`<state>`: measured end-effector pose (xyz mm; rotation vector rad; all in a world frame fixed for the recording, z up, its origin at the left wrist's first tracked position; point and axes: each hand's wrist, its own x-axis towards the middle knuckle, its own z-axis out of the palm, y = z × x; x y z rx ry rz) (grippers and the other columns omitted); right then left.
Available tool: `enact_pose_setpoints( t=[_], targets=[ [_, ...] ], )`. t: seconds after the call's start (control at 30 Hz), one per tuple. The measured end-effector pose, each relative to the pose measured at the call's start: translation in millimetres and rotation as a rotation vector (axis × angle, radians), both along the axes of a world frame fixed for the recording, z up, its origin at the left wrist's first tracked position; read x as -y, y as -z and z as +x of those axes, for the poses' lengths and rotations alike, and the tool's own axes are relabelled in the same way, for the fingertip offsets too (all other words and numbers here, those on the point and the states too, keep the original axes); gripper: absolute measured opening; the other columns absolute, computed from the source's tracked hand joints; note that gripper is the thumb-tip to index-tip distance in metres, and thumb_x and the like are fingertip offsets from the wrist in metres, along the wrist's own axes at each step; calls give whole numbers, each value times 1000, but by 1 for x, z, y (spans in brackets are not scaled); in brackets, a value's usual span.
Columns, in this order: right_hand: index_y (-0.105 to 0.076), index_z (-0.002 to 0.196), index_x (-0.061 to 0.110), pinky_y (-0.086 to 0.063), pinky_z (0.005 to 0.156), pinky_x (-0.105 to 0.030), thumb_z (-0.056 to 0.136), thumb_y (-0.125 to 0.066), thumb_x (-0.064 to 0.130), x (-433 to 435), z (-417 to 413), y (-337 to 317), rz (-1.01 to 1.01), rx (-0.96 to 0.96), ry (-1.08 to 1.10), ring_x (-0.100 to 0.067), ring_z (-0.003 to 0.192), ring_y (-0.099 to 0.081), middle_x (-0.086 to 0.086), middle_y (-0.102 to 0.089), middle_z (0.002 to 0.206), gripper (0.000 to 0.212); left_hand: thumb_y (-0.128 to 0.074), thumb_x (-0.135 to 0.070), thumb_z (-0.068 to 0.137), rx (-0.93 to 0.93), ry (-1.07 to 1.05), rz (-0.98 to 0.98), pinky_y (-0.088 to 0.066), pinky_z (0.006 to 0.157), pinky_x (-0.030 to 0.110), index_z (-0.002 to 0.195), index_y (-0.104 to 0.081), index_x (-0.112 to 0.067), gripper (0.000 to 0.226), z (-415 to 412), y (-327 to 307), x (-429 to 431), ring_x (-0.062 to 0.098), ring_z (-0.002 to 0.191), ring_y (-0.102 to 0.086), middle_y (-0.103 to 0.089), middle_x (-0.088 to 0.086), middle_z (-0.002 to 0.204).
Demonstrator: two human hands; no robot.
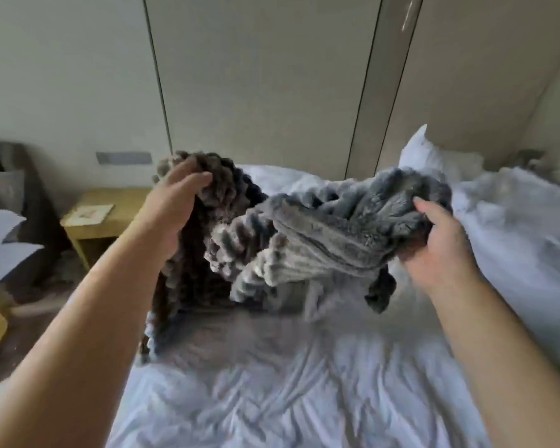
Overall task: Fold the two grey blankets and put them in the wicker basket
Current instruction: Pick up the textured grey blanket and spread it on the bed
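Note:
A grey ribbed fleece blanket (304,240) hangs bunched in the air above the white bed (272,383). My left hand (172,205) grips its upper left edge, where the cloth looks dark. My right hand (440,247) grips its right edge, a little lower. The blanket sags between the two hands and its lower folds trail down to the sheet. The picture is blurred by motion. I see only one blanket for sure, and no wicker basket is in view.
A white pillow (434,156) and a rumpled white duvet (514,221) lie at the right of the bed. A yellow wooden bedside table (110,215) with a paper on it stands left of the bed. Pale wardrobe doors (256,76) rise behind.

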<state>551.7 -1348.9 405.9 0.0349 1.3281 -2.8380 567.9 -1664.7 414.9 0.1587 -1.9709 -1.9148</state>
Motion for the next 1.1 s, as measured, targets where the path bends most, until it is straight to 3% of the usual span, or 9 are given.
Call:
enact_pose_setpoints(
  t=[0.2, 0.33, 0.43, 0.57, 0.67, 0.77, 0.93, 1.03, 1.1],
  targets=[
    [-65, 122, 14, -46, 97, -45, 94, -49, 38, 29, 52, 51, -136, 148, -82, -26, 113, -63, -9, -68, 119, 40, -55, -52, 88, 428, 178, 71, -47, 82, 37, 114, -59, -32, 33, 58, 88, -69, 16, 104, -61, -64, -7, 114],
    [-67, 115, 11, -49, 93, -45, 94, -46, 42, 51, 99, 107, -297, 393, -92, -29, 105, -66, -16, -70, 113, 43, -46, -76, 76, 711, 452, 646, -47, 93, 45, 119, -62, -18, 74, 95, 153, -99, 29, 108, -64, -66, 10, 121],
    [-63, 76, 11, -49, 50, -25, 95, -45, 22, 59, 116, 123, -113, 550, -127, -19, 59, -66, -10, -70, 70, 29, -52, -48, 90, 627, 315, 1049, -55, 78, 37, 106, -69, -10, 45, 115, 172, -117, 26, 86, -71, -73, 13, 100],
    [-39, 58, 19, -33, 46, -25, 91, -57, 16, 52, 102, 108, 180, 521, -51, -14, 53, -45, 1, -45, 58, 38, -52, -17, 91, 564, 37, 1181, -47, 49, 24, 69, -59, -8, 25, 121, 173, -121, 20, 50, -58, -62, 8, 56],
    [-59, 66, 16, -40, 51, -25, 86, -67, 18, 52, 93, 94, 216, 431, -161, -16, 60, -54, -1, -61, 60, 22, -54, -16, 93, 435, -164, 1380, -46, 65, 23, 80, -54, -12, 14, 118, 165, -103, 16, 69, -54, -59, 5, 79],
    [-70, 74, 14, -43, 51, -24, 83, -70, 17, 52, 88, 92, 306, 369, -253, -18, 59, -59, -4, -69, 67, 9, -44, -14, 98, 223, -262, 1481, -58, 57, 35, 110, -55, -10, 17, 117, 153, -92, 22, 84, -59, -60, 10, 104],
    [-68, 83, 12, -45, 50, -25, 83, -68, 12, 32, 63, 137, 417, 465, -115, -22, 60, -59, -9, -67, 73, 1, -35, 6, 90, 54, -428, 1189, -51, 73, 45, 119, -53, -34, 53, 127, 138, -99, 25, 87, -60, -60, 7, 112],
    [-63, 88, 6, -47, 54, -28, 84, -64, 1, 19, 59, 188, 313, 601, -33, -24, 65, -59, -14, -63, 78, 7, -32, 7, 87, -102, -339, 1127, -42, 95, 59, 133, -49, -30, 61, 139, 116, -102, 36, 110, -57, -56, 14, 129],
    [-55, 77, 4, -45, 45, -23, 88, -56, -2, 17, 61, 214, 223, 642, -104, -20, 55, -54, -12, -58, 62, 12, -33, 6, 86, -174, -310, 1039, -44, 92, 56, 124, -53, -29, 55, 147, 97, -104, 34, 103, -58, -58, 14, 124]
  ],
)
